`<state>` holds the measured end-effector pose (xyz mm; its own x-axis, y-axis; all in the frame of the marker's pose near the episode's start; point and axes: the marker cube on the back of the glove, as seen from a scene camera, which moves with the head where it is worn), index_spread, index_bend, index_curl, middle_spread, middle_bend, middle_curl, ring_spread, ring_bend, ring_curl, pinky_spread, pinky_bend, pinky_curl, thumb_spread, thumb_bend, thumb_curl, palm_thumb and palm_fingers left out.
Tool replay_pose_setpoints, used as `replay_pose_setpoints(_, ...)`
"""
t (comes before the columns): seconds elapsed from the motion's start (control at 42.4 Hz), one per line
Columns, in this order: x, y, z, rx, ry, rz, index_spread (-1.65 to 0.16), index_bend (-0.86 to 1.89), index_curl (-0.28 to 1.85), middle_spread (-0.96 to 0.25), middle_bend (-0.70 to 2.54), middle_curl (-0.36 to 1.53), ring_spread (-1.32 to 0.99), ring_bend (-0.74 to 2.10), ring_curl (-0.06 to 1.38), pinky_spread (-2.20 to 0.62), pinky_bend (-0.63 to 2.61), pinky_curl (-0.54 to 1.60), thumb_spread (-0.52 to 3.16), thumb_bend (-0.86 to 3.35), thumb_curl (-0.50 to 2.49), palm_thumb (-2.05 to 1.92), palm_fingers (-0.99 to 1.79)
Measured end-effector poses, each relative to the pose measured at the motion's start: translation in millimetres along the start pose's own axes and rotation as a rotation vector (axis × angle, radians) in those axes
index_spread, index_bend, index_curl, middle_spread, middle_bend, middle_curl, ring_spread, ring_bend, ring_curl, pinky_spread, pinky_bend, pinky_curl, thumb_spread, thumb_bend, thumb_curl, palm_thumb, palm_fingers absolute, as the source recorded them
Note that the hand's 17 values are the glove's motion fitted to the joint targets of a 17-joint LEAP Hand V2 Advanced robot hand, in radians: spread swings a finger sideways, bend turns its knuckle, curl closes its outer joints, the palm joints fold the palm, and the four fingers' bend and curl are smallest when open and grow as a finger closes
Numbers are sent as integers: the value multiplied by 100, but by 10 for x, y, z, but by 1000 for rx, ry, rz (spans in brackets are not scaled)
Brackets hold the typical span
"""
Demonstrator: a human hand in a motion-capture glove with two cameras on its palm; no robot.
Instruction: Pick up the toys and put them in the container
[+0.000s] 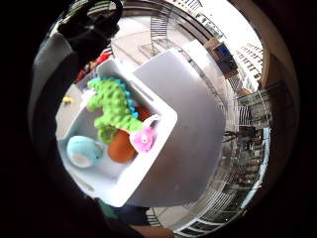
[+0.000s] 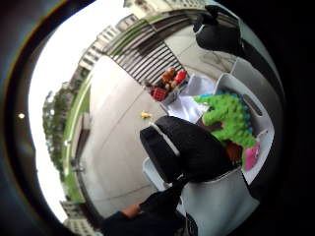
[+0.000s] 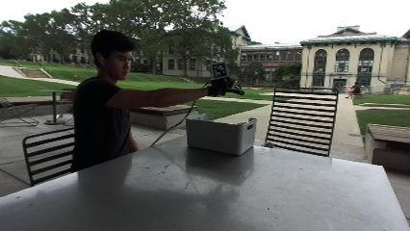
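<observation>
Landmark: the white container stands on the grey table, at the edge nearest the person; its long axis runs across that edge.
Right hand: raised on an outstretched arm, directly above the container and well apart from its rim.
Hand state: nothing lies in the palm in either palm view; the gloved fingers look loosely bent, holding no toy.
Green dinosaur: a plush lying inside the container on top of the pile, its length along the container's long axis.
Orange toy: inside the container, under the dinosaur's tail end.
Pink toy: resting against the inner wall, touching the orange toy.
Pale blue toy: on the container floor, in the corner beside the orange toy.
Yellow piece: small, on the ground beyond the container; what it is cannot be told.
Governing relation: the container lies straight below the palm, so any coming move is judged to be vertical or a withdrawal.
</observation>
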<state>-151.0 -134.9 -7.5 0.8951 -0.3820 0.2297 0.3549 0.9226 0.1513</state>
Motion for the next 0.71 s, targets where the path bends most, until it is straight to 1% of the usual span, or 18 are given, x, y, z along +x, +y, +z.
replay_pose_setpoints(0.118, 318, 181, -130, -9, 74, -13, -40, 48, 68, -22, 78, 49, -28, 97, 32, -13, 102, 43, 123, -6, 24, -7, 5)
replay_pose_setpoints(0.189, 577, 316, -221, -12, 111, 48, -40, 49, 67, -22, 75, 48, -29, 94, 30, -11, 98, 41, 121, -6, 24, -7, 4)
replay_pose_setpoints(0.283, 769, 565, -336, -20, 54, -4, -41, 51, 67, -22, 73, 47, -28, 89, 29, -9, 89, 38, 120, -5, 23, -7, -2)
replay_pose_setpoints(0.377, 1085, 780, -383, -13, 136, 97, -41, 51, 66, -20, 72, 46, -26, 86, 28, -6, 79, 35, 123, -4, 22, -5, -5)
replay_pose_setpoints(0.448, 1130, 958, -396, -10, 165, 135, -40, 51, 65, -19, 70, 46, -25, 83, 27, -5, 75, 34, 125, -4, 22, -4, -5)
replay_pose_setpoints(0.472, 1066, 1031, -398, -11, 166, 123, -40, 50, 64, -19, 70, 46, -25, 82, 26, -5, 74, 33, 125, -4, 22, -5, -5)
replay_pose_setpoints(0.495, 978, 1120, -402, -14, 155, 76, -40, 49, 64, -19, 69, 45, -25, 81, 26, -5, 73, 33, 125, -4, 22, -5, -5)
replay_pose_setpoints(0.566, 811, 1395, -441, -30, 45, -178, -39, 47, 63, -18, 67, 45, -25, 77, 25, -4, 72, 32, 126, -4, 21, -5, -5)
replay_pose_setpoints(0.59, 829, 1455, -449, -35, 27, -200, -39, 46, 62, -18, 66, 44, -25, 75, 24, -4, 73, 32, 126, -4, 21, -5, -6)
replay_pose_setpoints(0.613, 892, 1506, -451, -42, 35, -156, -38, 45, 62, -17, 65, 44, -25, 74, 24, -4, 72, 32, 126, -4, 21, -5, -6)
replay_pose_setpoints(0.66, 1114, 1632, -445, -57, 101, 39, -38, 43, 61, -17, 64, 44, -25, 71, 23, -4, 71, 32, 127, -4, 21, -5, -6)
replay_pose_setpoints(0.684, 1229, 1716, -442, -64, 129, 113, -37, 43, 61, -16, 63, 43, -25, 70, 23, -4, 71, 32, 127, -4, 20, -6, -6)
replay_pose_setpoints(0.708, 1329, 1803, -442, -68, 146, 153, -37, 42, 60, -16, 62, 43, -25, 69, 23, -4, 71, 32, 127, -4, 20, -5, -5)
